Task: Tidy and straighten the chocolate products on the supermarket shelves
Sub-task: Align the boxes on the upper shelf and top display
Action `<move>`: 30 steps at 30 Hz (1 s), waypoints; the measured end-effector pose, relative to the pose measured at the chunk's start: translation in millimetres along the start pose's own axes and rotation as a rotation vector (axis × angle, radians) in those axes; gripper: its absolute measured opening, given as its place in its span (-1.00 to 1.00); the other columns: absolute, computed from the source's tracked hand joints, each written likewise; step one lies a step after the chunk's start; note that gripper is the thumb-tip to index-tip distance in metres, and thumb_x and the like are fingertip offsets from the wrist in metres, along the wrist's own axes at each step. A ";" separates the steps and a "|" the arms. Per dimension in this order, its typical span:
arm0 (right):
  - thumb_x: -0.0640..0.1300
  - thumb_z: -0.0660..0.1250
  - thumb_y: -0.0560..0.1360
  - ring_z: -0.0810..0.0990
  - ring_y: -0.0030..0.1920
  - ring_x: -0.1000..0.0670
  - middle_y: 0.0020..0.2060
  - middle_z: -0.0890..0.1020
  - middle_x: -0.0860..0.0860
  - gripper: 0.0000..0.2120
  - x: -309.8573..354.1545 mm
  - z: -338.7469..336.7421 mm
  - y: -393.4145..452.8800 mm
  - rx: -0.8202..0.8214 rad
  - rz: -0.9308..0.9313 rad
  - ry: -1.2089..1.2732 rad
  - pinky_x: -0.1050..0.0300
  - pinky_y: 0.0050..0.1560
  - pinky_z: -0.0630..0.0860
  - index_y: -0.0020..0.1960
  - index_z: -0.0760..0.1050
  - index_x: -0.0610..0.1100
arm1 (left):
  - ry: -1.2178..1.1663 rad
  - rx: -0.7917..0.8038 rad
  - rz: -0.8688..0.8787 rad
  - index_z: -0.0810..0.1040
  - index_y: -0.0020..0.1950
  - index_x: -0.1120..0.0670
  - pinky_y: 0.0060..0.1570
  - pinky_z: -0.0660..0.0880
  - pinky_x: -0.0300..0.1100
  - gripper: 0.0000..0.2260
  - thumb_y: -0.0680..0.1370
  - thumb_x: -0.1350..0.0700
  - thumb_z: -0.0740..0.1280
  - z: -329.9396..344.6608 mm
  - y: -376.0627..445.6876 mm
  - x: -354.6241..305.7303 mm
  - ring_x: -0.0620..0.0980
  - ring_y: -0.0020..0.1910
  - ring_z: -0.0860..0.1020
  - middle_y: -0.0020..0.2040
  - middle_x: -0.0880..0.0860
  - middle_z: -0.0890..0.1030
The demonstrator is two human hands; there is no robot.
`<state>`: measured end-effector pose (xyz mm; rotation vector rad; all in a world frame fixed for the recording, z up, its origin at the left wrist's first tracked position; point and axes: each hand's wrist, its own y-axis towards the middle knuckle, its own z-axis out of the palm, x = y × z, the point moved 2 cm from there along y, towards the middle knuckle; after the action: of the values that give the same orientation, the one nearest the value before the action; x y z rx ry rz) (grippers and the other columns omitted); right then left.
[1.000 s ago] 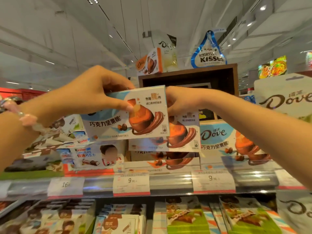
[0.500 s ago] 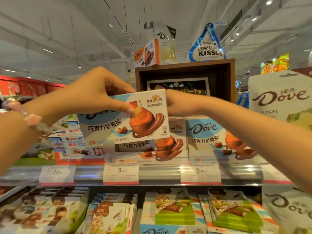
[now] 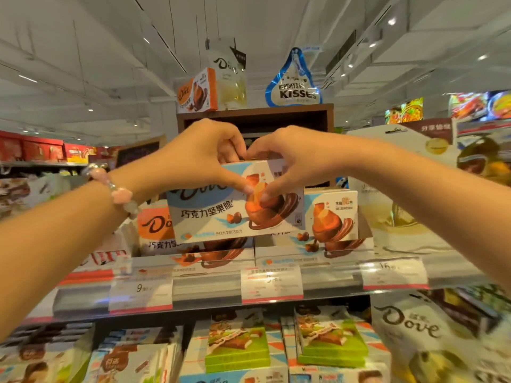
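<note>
Supermarket ceiling panels and strip lights fill the upper part of the head view, above a wooden display crate [image 3: 255, 117] topped with a Kisses bag [image 3: 294, 84]. Below it runs the top shelf [image 3: 207, 288], its front rail lined with price tags. Both hands meet over one blue Dove box [image 3: 235, 205], held up in front of the row, above the shelf's front edge and tilted slightly down to the left. The left hand [image 3: 196, 158] pinches the box's upper edge, thumb pressed on the front face and fingers curled over the top; the right hand [image 3: 290, 161] does the same just beside it, thumb tips nearly touching. Behind sit an orange Dove box [image 3: 154, 230] to the left and another blue box [image 3: 334, 217] to the right. The step in hand appears to be reseating this box; next it probably needs lowering squarely onto its stack, face forward and level with its neighbours.
</note>
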<state>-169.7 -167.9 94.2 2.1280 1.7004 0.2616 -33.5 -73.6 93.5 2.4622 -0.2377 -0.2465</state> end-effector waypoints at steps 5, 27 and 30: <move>-0.04 0.47 0.38 0.47 0.01 0.19 0.03 0.48 0.20 -0.48 -15.4 -9.1 -15.5 -0.007 0.036 -0.008 0.33 -0.10 0.44 0.29 0.39 0.06 | -0.080 -0.050 0.036 0.40 -0.06 0.01 -0.19 0.60 -0.19 -0.46 0.09 -0.13 0.51 4.2 10.9 -2.7 -0.16 -0.22 0.62 -0.18 -0.02 0.65; -0.13 0.41 0.44 0.52 0.01 0.11 0.03 0.53 0.13 -0.65 -75.3 25.5 -45.9 0.277 0.360 0.123 0.36 -0.23 0.45 0.17 0.38 0.03 | 0.026 0.416 -0.136 0.28 0.24 -0.40 -0.16 0.43 -0.55 -0.42 0.32 -0.17 0.48 39.8 -28.4 81.1 -0.45 -0.02 0.48 0.02 -0.40 0.51; -0.07 0.44 0.42 0.44 0.10 0.08 0.06 0.45 0.11 -0.56 -74.4 34.7 -41.1 0.235 0.312 0.008 0.32 -0.09 0.45 0.21 0.35 0.05 | -0.039 0.417 -0.121 0.28 0.22 -0.46 -0.08 0.53 -0.37 -0.46 0.30 -0.26 0.41 36.4 -31.2 79.5 -0.32 -0.02 0.56 0.02 -0.33 0.58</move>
<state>-210.8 -239.1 53.2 2.5693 1.4575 0.1638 38.2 -89.1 36.5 2.8918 -0.1690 -0.3237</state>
